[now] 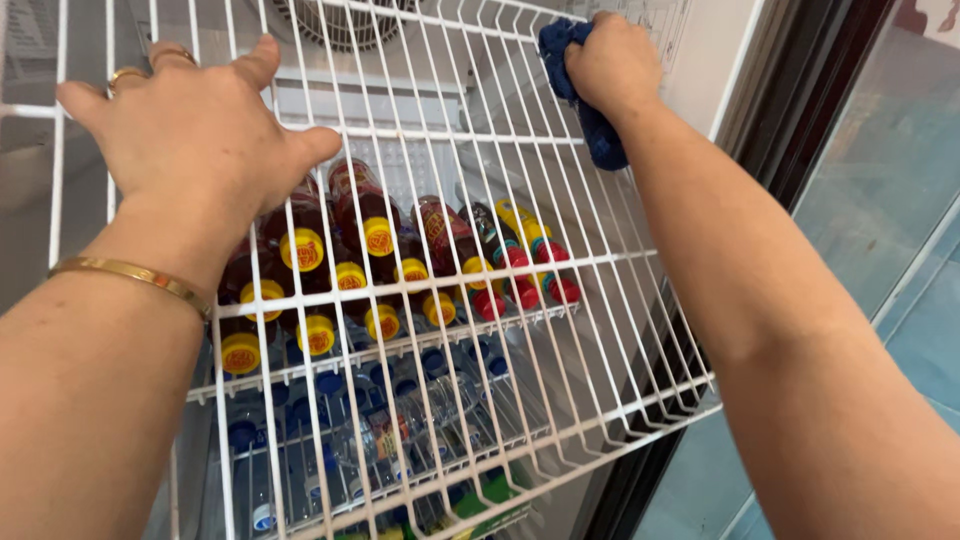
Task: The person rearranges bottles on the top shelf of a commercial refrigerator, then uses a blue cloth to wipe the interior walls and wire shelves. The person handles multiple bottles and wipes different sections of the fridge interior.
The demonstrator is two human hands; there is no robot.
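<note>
Dark bottles with yellow caps (300,250) are lying beneath the white wire fridge shelf (560,400). Your left hand (200,130) is resting spread flat on the shelf; your right hand (615,65) is gripping a dark blue cloth (590,125) tightly against its far-right corner.

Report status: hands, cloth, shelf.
Left hand flat on white wire shelf. Right hand gripping blue cloth at back corner. Bottles below, nothing blocking.

Wire shelf (520,300): white-coated glossy metal. Cloth (590,120): blue, matt, nubby fabric. Bottle caps (300,250): smooth yellow plastic.
</note>
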